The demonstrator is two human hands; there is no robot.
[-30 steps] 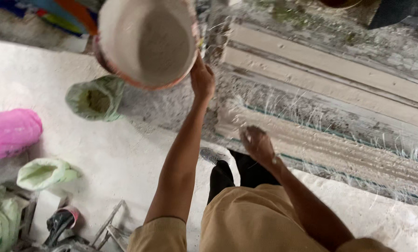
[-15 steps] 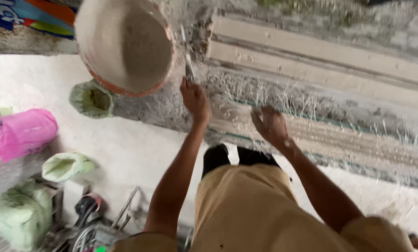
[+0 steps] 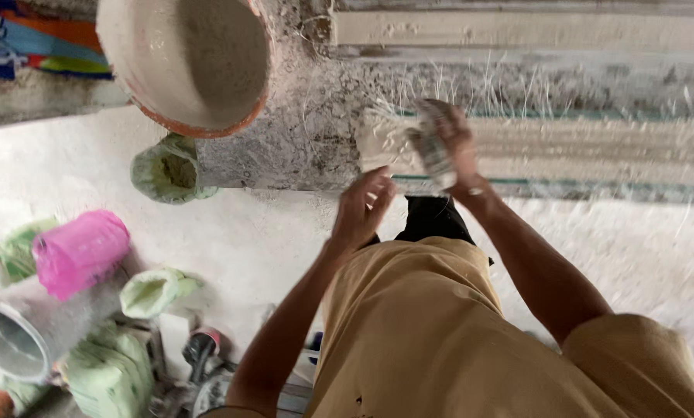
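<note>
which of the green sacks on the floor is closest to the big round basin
The open green sack lying directly below the basin, against the workbench edge; the other green sacks sit lower left by the pink container.

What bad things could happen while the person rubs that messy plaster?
The right hand presses a blurred pad on the fibre-strewn slab; the loose strands might prick bare skin. The big bowl sits close beside the left hand, so a swing could knock it. White dust everywhere could be breathed in.

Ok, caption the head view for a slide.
Right hand grips a blurred tool on the dusty slab; left hand hovers beside it.
</note>
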